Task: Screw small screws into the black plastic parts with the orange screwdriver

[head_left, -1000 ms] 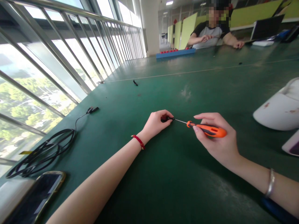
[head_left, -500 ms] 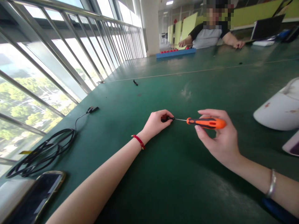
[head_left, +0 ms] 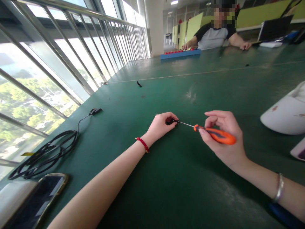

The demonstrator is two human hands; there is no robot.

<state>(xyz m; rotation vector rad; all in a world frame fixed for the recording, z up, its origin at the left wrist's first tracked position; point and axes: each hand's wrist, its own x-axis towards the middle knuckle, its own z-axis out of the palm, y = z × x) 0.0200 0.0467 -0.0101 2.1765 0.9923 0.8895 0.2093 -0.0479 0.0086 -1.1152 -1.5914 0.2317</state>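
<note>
My left hand (head_left: 160, 126) rests on the green table (head_left: 181, 187) and pinches a small black part (head_left: 169, 121) between thumb and fingers. My right hand (head_left: 225, 140) grips a small screwdriver with an orange handle (head_left: 218, 135). Its thin metal shaft (head_left: 186, 124) points left and its tip meets the black part. A red string bracelet circles my left wrist and a silver bangle my right wrist.
A coiled black cable (head_left: 45, 151) and a phone (head_left: 38, 202) lie at the left near the window railing. White objects (head_left: 283, 114) sit at the right edge. Across the table another person (head_left: 214, 31) sits by a blue tray (head_left: 179, 54) with red pieces. A small black piece (head_left: 138, 84) lies mid-table.
My right hand has turned the screwdriver handle, first raising it level, then dipping its back end down to the right. The left hand has stayed in place on the black part.
</note>
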